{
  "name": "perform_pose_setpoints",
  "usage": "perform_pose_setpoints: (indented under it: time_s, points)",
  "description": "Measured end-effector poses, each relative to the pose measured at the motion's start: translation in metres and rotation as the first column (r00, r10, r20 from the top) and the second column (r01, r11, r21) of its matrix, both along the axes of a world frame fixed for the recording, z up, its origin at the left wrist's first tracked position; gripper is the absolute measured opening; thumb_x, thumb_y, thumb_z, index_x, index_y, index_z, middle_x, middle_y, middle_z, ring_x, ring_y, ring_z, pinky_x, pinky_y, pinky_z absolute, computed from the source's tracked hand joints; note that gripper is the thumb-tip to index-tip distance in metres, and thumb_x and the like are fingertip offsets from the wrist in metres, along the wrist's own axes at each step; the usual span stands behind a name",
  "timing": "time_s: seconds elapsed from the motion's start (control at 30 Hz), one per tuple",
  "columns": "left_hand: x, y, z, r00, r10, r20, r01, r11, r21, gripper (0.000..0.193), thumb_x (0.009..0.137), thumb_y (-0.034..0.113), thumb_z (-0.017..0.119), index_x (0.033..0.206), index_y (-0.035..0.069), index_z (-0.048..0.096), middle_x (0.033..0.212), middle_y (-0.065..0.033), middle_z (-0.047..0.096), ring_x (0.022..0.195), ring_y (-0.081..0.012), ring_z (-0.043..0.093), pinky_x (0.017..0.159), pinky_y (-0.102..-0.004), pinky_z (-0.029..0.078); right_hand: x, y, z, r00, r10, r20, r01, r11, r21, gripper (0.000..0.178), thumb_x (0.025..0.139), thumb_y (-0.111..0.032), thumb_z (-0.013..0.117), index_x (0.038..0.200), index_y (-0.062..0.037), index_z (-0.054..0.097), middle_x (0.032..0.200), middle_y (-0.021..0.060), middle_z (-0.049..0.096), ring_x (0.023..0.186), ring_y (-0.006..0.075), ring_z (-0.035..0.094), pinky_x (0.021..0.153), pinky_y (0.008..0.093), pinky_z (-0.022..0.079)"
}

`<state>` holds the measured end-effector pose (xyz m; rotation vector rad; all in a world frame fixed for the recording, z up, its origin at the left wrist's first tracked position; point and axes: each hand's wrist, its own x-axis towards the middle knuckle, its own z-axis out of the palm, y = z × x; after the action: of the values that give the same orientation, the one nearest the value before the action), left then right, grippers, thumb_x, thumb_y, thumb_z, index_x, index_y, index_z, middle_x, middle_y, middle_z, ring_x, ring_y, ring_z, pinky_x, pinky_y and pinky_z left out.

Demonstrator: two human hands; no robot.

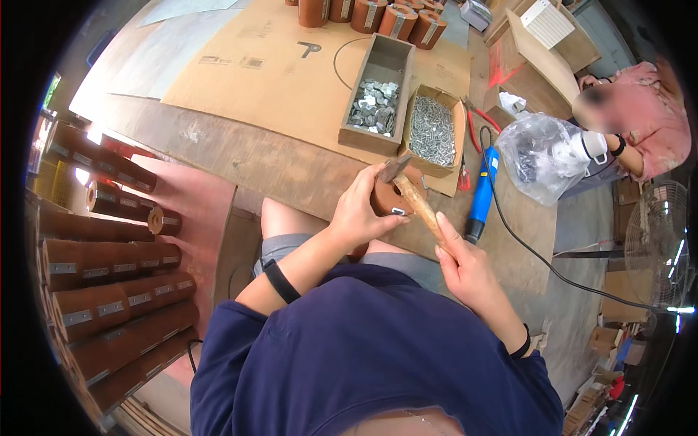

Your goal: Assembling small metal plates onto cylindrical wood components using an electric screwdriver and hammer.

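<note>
My left hand [355, 211] is wrapped round a short reddish-brown cylinder [385, 199] with a dark hole in its end, at the table's near edge. A small metal plate [398, 211] shows on the cylinder's side, close to my thumb. In my right hand [464, 263] is a hammer [422, 208], gripped by its worn wooden handle. The hammer's head is over the cylinder's far rim, near my left fingertips; whether it touches cannot be told. Just beyond stand a wooden box [347, 136] of small metal plates and a cardboard box [456, 161] of screws or nails.
Right of the boxes lie a blue corded power tool [483, 195], red-handled pliers [474, 120] and a clear plastic bag [527, 174]. Finished-looking brown cylinders [398, 23] stand at the back; more lie stacked [109, 261] at left. Another person [647, 109] sits at right near a fan [654, 243].
</note>
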<state>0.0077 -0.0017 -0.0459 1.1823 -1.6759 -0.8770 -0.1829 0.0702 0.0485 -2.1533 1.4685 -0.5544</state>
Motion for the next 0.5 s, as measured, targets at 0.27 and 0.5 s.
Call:
perform_pose_setpoints:
  time_s: [0.27, 0.5]
  points:
    - [-0.002, -0.001, 0.0, 0.999, 0.005, 0.04, -0.003, 0.999, -0.042, 0.086, 0.053, 0.027, 0.081, 0.122, 0.002, 0.037, 0.115, -0.0178, 0.049, 0.106, -0.033, 0.051, 0.087, -0.0377, 0.043, -0.003, 0.003, 0.001, 0.998, -0.051, 0.033, 0.049, 0.996, 0.077, 0.052, 0.083, -0.005, 0.053, 0.132, -0.0075, 0.036, 0.079, 0.0173, 0.059, 0.069, 0.0299, 0.059, 0.061, 0.0343, 0.046]
    - [0.0, 0.004, 0.004, 0.986, 0.035, 0.163, -0.037, 0.999, 0.01, 0.089, 0.052, 0.024, 0.082, 0.125, 0.003, 0.035, 0.117, -0.0178, 0.05, 0.109, -0.0349, 0.048, 0.089, -0.0427, 0.041, -0.042, -0.004, 0.015, 0.728, -0.439, 0.527, 0.393, 0.897, 0.204, 0.055, 0.082, -0.007, 0.056, 0.133, -0.0075, 0.035, 0.089, 0.0089, 0.059, 0.058, 0.0107, 0.052, 0.055, 0.0246, 0.044]
